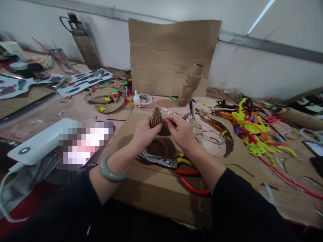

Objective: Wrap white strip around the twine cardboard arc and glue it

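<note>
Head view: the left hand (145, 133) is clamped on a ridged twine piece (156, 117) near centre; the right hand (182, 131), fingertips together, sits at its three o'clock (anything pinched is too small to tell). Scissors (172, 162) lie at five o'clock.

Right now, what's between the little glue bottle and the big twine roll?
In the head view, a white coil sits just right of the glue bottle, and a short green strip lies nearer the twine roll.
</note>
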`<control>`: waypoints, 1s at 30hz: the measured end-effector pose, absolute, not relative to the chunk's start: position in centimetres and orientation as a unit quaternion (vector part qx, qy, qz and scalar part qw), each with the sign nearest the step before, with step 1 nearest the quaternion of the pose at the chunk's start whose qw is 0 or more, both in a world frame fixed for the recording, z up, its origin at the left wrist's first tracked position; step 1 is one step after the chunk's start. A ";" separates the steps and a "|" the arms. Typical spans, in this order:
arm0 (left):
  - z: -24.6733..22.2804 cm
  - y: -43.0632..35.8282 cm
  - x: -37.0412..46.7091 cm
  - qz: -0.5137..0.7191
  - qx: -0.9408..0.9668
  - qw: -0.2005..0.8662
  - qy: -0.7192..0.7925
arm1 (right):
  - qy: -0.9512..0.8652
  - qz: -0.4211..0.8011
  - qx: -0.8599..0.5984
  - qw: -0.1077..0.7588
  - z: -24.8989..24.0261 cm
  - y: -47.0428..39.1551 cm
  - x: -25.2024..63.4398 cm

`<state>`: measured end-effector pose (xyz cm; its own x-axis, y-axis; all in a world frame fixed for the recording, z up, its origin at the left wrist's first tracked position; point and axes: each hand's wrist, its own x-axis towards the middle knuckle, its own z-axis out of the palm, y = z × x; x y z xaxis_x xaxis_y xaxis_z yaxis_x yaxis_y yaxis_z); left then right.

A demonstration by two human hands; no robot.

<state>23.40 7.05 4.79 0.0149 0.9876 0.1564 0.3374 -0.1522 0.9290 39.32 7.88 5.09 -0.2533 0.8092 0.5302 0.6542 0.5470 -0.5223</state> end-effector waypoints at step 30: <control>4.6 6.6 23.8 0.443 0.638 0.329 0.538 | -0.758 0.109 -0.535 0.356 5.9 7.4 38.7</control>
